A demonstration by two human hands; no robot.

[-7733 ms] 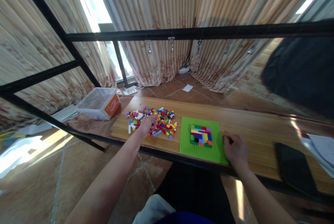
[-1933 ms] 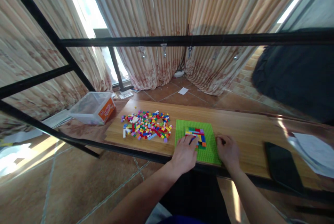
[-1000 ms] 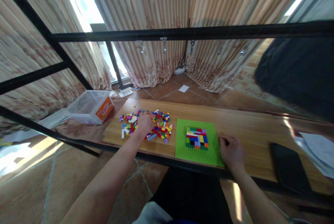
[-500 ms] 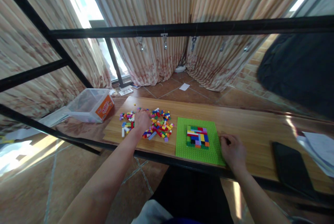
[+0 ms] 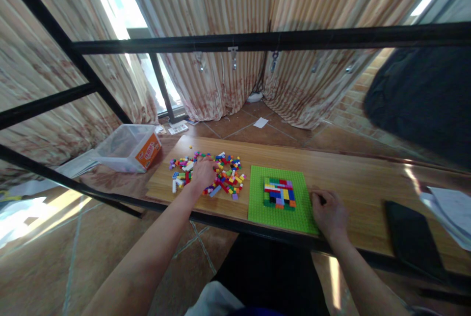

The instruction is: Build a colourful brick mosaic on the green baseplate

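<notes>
Loose bricks [image 5: 231, 179] may scatter if my left hand [image 5: 204, 172], its grip unclear like my right hand's [image 5: 331, 213], rakes hard.

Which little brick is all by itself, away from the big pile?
The tiny yellow brick near the table's far left corner. It lies alone beyond the pile of loose bricks; the rest in view bunch there or sit on the green baseplate.
</notes>
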